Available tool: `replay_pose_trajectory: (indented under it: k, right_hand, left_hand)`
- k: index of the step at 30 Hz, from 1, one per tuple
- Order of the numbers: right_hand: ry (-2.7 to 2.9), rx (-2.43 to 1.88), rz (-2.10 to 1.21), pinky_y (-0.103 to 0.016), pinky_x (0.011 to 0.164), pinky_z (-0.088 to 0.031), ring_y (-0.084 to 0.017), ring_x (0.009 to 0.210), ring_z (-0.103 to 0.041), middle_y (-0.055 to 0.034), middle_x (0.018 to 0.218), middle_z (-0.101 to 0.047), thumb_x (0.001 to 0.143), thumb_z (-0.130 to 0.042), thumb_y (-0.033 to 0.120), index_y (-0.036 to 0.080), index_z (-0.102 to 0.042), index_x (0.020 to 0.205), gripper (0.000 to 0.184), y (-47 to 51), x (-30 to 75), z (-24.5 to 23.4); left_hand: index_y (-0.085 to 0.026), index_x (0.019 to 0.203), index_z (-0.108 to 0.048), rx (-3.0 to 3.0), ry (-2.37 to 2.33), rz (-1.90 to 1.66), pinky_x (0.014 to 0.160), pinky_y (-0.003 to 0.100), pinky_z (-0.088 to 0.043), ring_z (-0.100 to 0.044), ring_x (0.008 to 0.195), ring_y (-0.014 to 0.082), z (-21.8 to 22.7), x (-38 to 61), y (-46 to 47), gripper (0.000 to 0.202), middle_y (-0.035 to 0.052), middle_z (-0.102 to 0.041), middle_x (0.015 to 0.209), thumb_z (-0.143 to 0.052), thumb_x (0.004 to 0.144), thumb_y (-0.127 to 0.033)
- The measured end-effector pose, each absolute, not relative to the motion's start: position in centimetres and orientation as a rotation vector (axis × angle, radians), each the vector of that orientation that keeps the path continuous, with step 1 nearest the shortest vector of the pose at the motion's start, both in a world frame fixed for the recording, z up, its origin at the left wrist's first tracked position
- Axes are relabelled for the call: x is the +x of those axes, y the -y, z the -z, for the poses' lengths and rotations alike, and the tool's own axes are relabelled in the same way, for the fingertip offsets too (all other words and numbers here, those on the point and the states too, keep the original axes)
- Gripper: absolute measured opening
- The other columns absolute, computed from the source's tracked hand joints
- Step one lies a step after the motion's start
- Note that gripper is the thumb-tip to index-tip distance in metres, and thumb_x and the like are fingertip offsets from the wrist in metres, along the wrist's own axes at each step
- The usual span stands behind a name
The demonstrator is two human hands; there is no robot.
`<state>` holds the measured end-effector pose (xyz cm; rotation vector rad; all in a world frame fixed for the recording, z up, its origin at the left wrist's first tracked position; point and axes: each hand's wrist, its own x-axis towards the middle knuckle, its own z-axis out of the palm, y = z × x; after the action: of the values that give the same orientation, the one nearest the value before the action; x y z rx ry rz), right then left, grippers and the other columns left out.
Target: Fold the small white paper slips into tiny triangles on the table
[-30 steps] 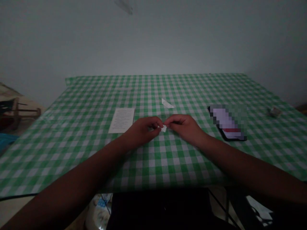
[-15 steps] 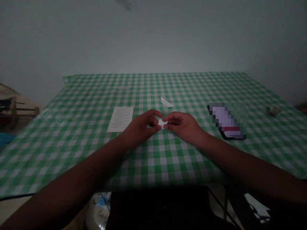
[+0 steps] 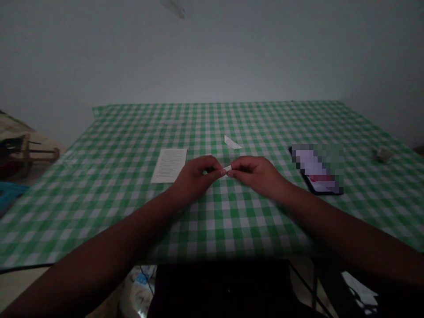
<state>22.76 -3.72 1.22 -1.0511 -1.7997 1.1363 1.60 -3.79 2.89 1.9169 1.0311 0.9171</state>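
Observation:
Between my fingertips is a small folded piece of white paper (image 3: 227, 168), most of it covered by the fingers. My left hand (image 3: 199, 173) pinches its left end with thumb and forefinger. At the right end, my right hand (image 3: 253, 172) grips it the same way. Both hands are held close together, low over the checked tablecloth (image 3: 228, 221). Just beyond them lies a slanted scrap of printed paper (image 3: 232, 142). A sheet of printed paper (image 3: 170, 164) lies flat beside my left hand.
A phone (image 3: 317, 170), its screen blurred out, lies to the right. Farther right sits a small object (image 3: 383, 154) that I cannot make out. A pale wall (image 3: 212, 53) rises behind the table. At the left edge, a blue item (image 3: 11, 194) shows below the tabletop.
The paper between my fingers now shows as a narrower strip, and the fingertips have closed tighter on it. The whole view has shifted slightly.

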Motion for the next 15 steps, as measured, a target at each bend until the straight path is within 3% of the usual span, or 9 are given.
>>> replay_pose_trajectory:
  k: [4, 15]
  right_hand:
    - [2.012, -1.056, -0.945, -0.031, 0.063, -0.044, -0.015, 0.068, -0.059, 0.0000, 0.073, -0.065, 0.092, -0.063, 0.031, 0.020, -0.069, 0.078, 0.019, 3.55, 23.18, -1.97]
    - [2.491, -0.718, -0.464, -0.038, 0.085, -0.046, -0.019, 0.082, -0.057, -0.0047, 0.081, -0.064, 0.102, -0.046, 0.024, 0.018, -0.064, 0.084, 0.026, 3.77, 23.07, -2.26]
  left_hand:
    - [-0.018, 0.080, -0.066, 1.929, -1.075, -0.860, 0.069, 0.029, -0.045, -0.057, 0.073, 0.0136, -2.83, 1.60, 3.79, 0.022, -0.0001, -0.064, 0.076, -0.063, 0.091, -0.036]
    - [-0.018, 0.085, -0.055, 2.581, -0.847, -0.631, 0.079, 0.032, -0.046, -0.054, 0.083, 0.0171, -3.22, 1.69, 4.04, 0.012, 0.0025, -0.059, 0.083, -0.048, 0.095, -0.022]
